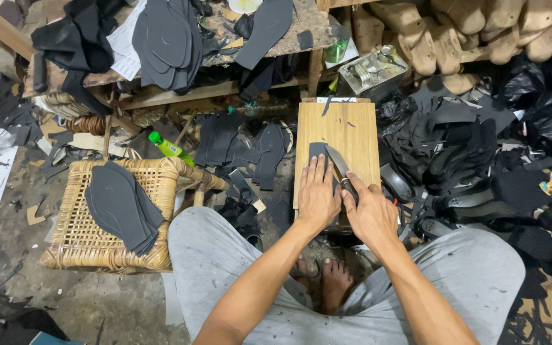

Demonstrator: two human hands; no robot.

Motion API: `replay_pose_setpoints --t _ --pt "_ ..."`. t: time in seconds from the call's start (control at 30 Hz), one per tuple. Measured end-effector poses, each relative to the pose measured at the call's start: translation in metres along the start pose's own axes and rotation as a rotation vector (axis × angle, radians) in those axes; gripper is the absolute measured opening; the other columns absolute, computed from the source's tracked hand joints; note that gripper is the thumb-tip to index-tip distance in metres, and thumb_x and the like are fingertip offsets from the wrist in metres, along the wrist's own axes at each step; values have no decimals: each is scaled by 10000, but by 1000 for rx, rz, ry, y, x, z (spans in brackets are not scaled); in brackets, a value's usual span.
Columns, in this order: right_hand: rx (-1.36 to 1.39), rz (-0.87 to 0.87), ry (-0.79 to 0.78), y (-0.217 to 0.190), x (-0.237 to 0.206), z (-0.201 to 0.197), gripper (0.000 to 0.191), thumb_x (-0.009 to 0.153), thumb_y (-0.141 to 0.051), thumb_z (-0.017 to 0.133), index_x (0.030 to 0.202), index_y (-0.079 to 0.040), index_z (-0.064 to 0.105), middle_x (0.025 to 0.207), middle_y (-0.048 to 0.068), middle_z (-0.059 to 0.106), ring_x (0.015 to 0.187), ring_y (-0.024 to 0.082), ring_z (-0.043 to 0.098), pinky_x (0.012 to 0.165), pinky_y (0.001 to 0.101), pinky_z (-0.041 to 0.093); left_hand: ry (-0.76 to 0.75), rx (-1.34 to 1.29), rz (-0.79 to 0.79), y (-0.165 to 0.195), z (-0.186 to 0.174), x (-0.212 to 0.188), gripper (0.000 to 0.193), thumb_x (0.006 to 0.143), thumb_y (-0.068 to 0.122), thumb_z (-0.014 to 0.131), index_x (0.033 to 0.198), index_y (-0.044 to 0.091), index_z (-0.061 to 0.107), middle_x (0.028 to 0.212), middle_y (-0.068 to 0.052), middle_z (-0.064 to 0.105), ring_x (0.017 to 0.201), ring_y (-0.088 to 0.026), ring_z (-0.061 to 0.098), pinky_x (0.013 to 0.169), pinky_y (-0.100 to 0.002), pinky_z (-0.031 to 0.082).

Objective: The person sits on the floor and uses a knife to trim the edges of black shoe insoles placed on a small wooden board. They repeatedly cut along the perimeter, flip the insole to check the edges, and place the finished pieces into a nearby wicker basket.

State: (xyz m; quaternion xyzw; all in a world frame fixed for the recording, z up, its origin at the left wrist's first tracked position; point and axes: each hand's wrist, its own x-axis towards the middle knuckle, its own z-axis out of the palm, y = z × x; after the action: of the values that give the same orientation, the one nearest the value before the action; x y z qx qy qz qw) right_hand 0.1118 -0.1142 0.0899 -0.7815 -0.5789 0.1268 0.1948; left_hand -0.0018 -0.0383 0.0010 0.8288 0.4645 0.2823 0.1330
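Dark sole piece (317, 153) flat on board; knife (338, 165) (blade angled) across it

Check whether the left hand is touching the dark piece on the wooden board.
Touching. The head view shows the left hand pressed flat on the dark piece, its fingers overlapping it on the wooden board.

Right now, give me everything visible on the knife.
The knife has a short, pointed grey metal blade and a dark handle mostly hidden inside the right hand, which grips it. The blade angles up and left, lying on a small dark sheet piece that the left hand presses flat on the wooden board.
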Motion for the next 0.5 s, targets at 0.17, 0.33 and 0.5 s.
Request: replay_pose_setpoints --t 0.17,0.33,0.5 --pt "-32 2 -2 -3 -1 -2 498 945 -366 593 1430 -255 598 978 222 671 799 450 698 728 519 560 -4 -6 10 -1 -1 2 668 903 301 653 1424 -95 518 1557 -304 411 1492 -427 337 1257 -497 199" --pt "-76 0 2 -8 -2 -4 474 963 -373 590 1422 -257 608 979 221 671 785 443 700 719 524 560 -6 -21 10 -1 -3 4 661 890 299 677 1403 -93 535 1545 -298 430 1483 -426 351 1251 -494 219" --pt "-98 -10 10 -8 -2 -3 478 966 -376 591 1427 -251 605 968 229 670 745 439 701 675 521 564 0 -36 8 0 -5 5 676 854 272 703 1395 -98 539 1535 -296 440 1479 -424 356 1247 -493 227"
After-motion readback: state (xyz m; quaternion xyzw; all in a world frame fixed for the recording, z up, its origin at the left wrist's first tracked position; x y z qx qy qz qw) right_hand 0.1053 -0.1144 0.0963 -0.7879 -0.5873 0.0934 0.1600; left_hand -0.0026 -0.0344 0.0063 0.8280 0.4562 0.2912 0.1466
